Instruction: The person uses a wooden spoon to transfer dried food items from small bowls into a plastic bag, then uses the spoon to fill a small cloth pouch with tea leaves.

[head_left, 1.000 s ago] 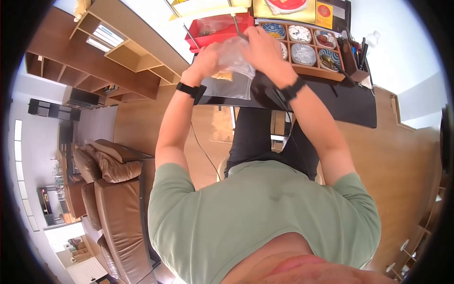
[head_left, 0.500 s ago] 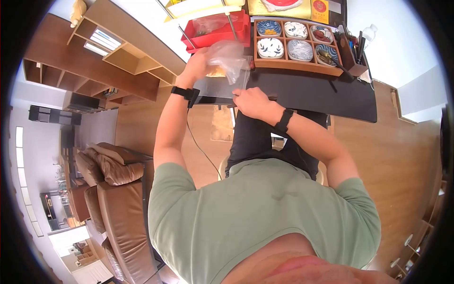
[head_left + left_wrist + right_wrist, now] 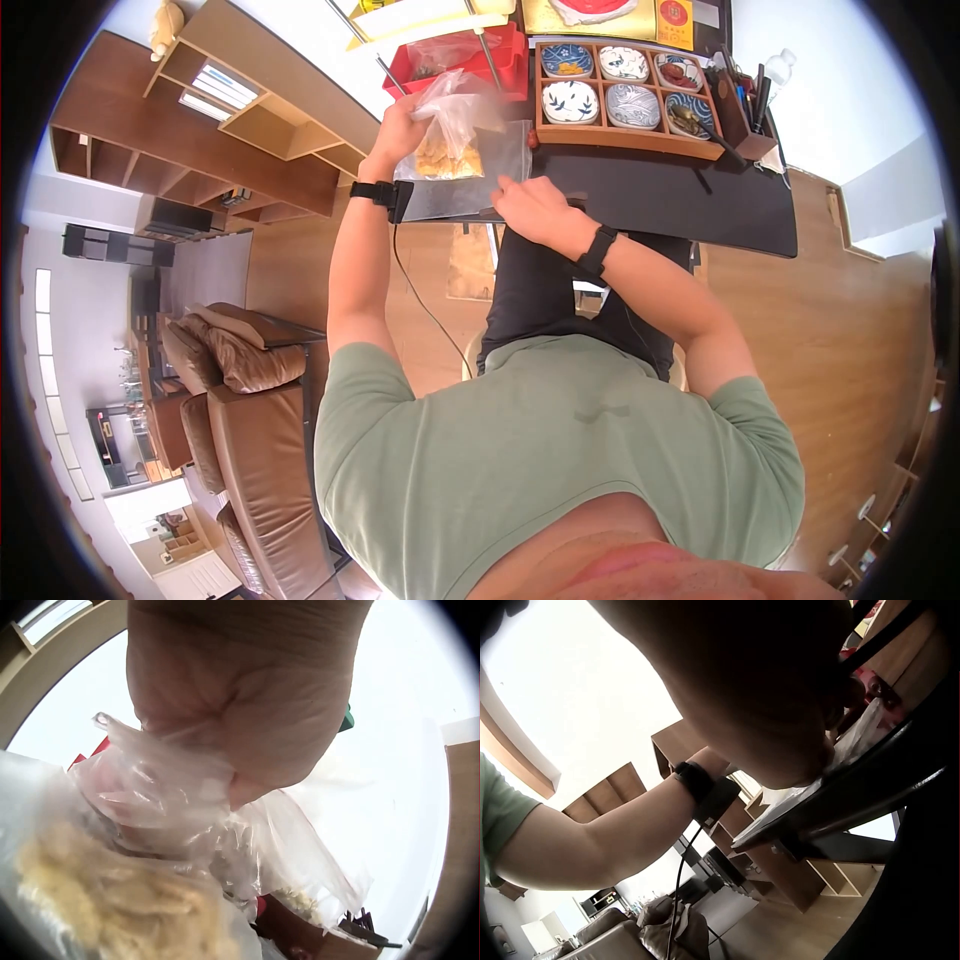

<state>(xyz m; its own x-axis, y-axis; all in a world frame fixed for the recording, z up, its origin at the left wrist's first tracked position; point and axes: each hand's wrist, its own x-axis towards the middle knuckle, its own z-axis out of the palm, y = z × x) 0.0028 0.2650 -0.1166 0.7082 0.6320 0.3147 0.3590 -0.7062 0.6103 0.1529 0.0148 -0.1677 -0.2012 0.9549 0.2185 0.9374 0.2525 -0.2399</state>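
My left hand [image 3: 399, 130] grips the gathered top of a clear plastic bag [image 3: 455, 100] on the left part of the dark table. Pale yellow, flaky pieces [image 3: 447, 158] fill its lower part, showing close up in the left wrist view as a blurred yellow mass [image 3: 127, 907]. A flat clear plastic sheet [image 3: 440, 200] lies under the bag, along the table's front edge. At the sheet's right front side, my right hand [image 3: 543, 210] pinches it with thumb and curled fingers. Most of that grip is dark and hidden behind the hand in the right wrist view.
Behind the bag stands a red tray [image 3: 510, 60] under a small rack. A wooden divided box [image 3: 630, 142] with several patterned bowls sits at the back right, beside a pen holder [image 3: 735, 100]. The black tabletop [image 3: 640, 190] ends close before my lap.
The right hand has left the bag and come down to the sheet at the front edge. The left hand has moved slightly left with the bag, and the yellow pieces now show.
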